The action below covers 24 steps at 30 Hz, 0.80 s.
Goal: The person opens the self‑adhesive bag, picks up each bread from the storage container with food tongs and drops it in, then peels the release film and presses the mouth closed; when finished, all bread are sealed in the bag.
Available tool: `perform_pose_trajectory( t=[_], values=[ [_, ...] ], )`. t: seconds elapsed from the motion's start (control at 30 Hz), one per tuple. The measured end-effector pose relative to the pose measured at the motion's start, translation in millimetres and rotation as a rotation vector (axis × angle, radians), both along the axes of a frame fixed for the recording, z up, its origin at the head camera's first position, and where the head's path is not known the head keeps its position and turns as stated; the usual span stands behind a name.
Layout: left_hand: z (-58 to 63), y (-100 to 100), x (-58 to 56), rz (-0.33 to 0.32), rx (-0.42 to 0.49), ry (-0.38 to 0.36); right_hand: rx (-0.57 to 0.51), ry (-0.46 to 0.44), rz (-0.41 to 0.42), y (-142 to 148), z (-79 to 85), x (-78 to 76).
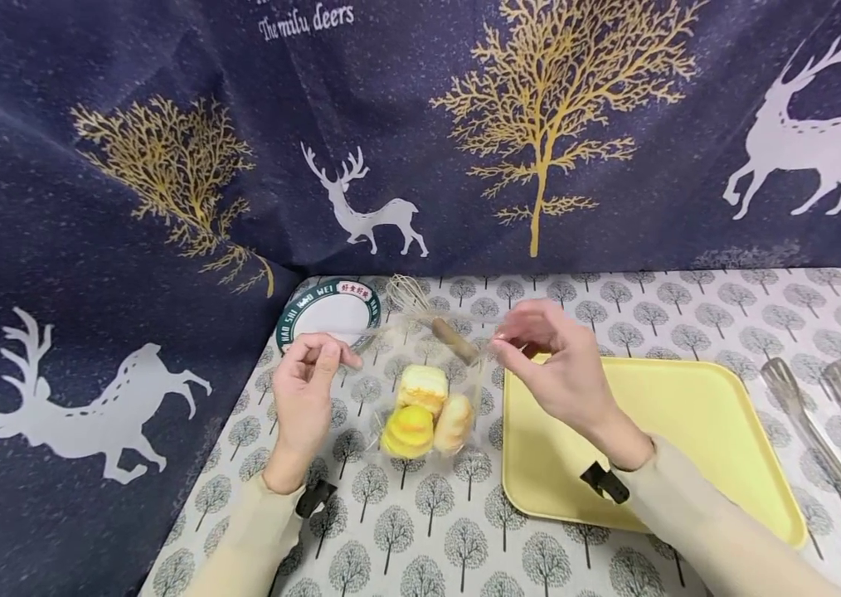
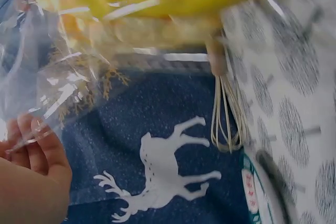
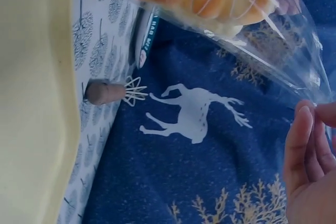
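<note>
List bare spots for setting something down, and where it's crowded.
Free: tablecloth between yellow tray and backdrop; the tray's visible floor, right of the right hand. Crowded: between that hand and left hand, where a clear bag holds breads, with whisk and plate behind; right of the tray, metal utensils.

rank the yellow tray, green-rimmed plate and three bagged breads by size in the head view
1. Yellow tray
2. Green-rimmed plate
3. Yellow bread, block-shaped bread, long bread: overlapping, too alike to rank

Left grip (image 1: pixel 305 391), right grip (image 1: pixel 561 369), apart, both pinched
</note>
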<state>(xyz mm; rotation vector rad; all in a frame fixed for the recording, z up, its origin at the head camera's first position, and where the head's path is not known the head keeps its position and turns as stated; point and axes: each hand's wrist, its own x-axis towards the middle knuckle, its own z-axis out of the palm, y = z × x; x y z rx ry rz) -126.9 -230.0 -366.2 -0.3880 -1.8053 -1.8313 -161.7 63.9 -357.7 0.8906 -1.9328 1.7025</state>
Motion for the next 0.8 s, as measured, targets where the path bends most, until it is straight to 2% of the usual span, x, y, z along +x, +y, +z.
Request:
perform_pose_trajectory(
  t=[0.17,0.3,0.57,0.7,0.8],
  values=[
    [0.9,2,1.5,0.062,0.085,-0.036,-0.025,-0.110,0.003,0,-0.9,-1.4],
    [0.1,4,1.3,0.107,0.109,-0.069,-0.008,-0.164,-0.019,-2,-0.9,-2.1],
    [1.5,4,0.0,0.190,0.030,-0.094,0.023,-0.327,-0.086,-2,-0.7,-9.1],
    [3.3,5,1.0,0.196,0.026,-0.102,0.061,-0.405,-0.138,0,1.3,-10.9],
    [6.1,6,2.2,0.200,0.024,-0.095,0.066,-0.413,-0.174,-3,4.2,-7.5]
  ],
)
